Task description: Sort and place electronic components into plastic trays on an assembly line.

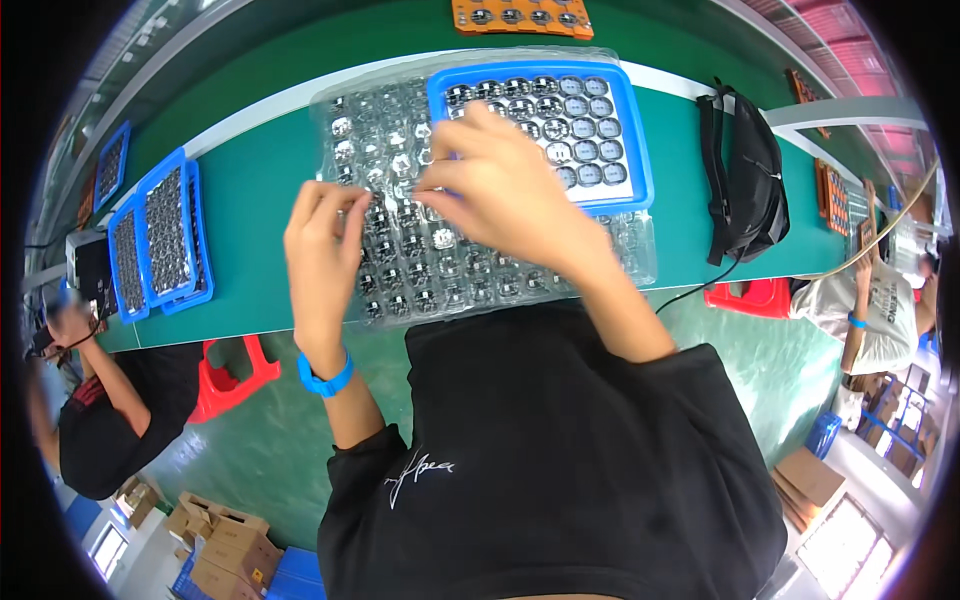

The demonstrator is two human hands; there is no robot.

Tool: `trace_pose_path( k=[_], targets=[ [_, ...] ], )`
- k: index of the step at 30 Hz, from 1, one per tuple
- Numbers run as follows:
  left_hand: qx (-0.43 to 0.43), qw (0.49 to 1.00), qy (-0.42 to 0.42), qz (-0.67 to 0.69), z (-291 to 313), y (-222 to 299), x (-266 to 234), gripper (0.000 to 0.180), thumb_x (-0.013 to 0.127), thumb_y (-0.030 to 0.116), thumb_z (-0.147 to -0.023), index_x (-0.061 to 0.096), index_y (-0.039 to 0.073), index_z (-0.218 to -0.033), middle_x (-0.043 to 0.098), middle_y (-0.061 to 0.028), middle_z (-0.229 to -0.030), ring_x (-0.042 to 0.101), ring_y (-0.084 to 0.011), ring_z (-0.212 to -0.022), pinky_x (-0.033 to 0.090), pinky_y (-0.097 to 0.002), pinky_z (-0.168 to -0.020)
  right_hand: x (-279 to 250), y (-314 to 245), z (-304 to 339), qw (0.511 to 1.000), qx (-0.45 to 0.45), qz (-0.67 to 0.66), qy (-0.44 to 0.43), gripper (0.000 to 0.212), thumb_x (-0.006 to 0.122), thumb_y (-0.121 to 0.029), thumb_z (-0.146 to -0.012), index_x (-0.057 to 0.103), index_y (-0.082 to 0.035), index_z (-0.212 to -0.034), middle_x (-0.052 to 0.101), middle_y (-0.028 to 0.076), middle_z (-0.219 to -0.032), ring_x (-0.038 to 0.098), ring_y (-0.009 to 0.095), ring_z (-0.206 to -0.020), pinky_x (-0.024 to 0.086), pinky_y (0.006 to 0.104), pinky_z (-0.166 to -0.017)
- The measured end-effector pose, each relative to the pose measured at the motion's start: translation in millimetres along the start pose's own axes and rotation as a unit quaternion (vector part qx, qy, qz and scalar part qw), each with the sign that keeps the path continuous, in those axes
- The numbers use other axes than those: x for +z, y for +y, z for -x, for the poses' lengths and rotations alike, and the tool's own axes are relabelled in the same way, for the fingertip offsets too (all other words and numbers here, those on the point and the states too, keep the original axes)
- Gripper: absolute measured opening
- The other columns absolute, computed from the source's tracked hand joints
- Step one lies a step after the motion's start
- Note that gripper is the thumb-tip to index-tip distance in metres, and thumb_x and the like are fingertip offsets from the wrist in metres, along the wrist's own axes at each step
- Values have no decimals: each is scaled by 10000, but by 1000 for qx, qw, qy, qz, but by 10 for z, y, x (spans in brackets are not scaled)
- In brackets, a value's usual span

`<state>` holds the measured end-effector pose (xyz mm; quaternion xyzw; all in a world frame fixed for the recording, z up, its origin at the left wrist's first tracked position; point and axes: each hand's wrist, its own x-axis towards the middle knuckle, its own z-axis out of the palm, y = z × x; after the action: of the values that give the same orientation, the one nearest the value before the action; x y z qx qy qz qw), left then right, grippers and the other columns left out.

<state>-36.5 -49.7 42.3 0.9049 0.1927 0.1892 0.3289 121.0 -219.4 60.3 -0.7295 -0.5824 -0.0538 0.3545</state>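
A clear plastic blister tray (640, 262) lies before me on the green table, its pockets filled with small round metallic parts (443, 238). On its far right part rests a blue-rimmed tray (645, 150) with rows of similar round parts on a white base. My left hand (325, 235) is above the blister tray's left side, thumb and fingertips brought together. My right hand (500, 180) reaches across the blue tray's near left corner, its fingers curled in a pinch over the blister pockets. Whatever lies between the fingertips of either hand is too small to make out.
Blue trays of small parts (165, 235) stand to the left on the table. A black bag (752, 180) lies to the right, a cable trailing from it. An orange tray (522, 18) is at the far side. Red stools (235, 380) and other people flank me.
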Motion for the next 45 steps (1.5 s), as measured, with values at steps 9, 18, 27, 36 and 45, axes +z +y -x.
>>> trace_pose_path(
  k=[9,18,27,36,45],
  targets=[
    [162,984,-11,77,-82,714,510,131,819,30,-903,743,25,-1010,630,-99,-1014,653,-297,-893,533,-408,-737,-965,335,798,989,132,69,-13,180,893,-75,-772,856,-114,-943,591,10,-849,563,221,-840,480,358,-700],
    [217,975,-42,8,-189,904,726,132,799,47,-904,740,43,-1022,599,-72,-1003,604,-299,-877,523,-427,-713,-897,423,776,992,94,81,-39,147,879,-108,-779,846,-109,-922,592,19,-892,594,228,-881,527,377,-728],
    [211,976,-52,-1,-196,838,864,130,807,46,-909,793,57,-1037,665,-57,-1013,587,-275,-895,500,-397,-766,-873,469,756,992,82,84,-39,123,863,-115,-797,833,-110,-917,603,16,-918,617,228,-917,540,390,-777],
    [226,974,-32,1,-205,817,875,121,813,67,-896,781,69,-1013,636,-32,-1007,564,-276,-884,510,-408,-743,-865,468,727,992,83,89,-35,117,856,-103,-799,829,-103,-912,605,14,-917,619,228,-924,546,391,-787],
    [251,967,-22,-39,-203,797,877,134,815,79,-870,784,70,-1000,636,-18,-1017,550,-273,-907,500,-413,-805,-848,453,715,992,74,88,-46,97,845,-100,-809,824,-83,-903,616,19,-908,620,236,-923,544,398,-792]
  ],
)
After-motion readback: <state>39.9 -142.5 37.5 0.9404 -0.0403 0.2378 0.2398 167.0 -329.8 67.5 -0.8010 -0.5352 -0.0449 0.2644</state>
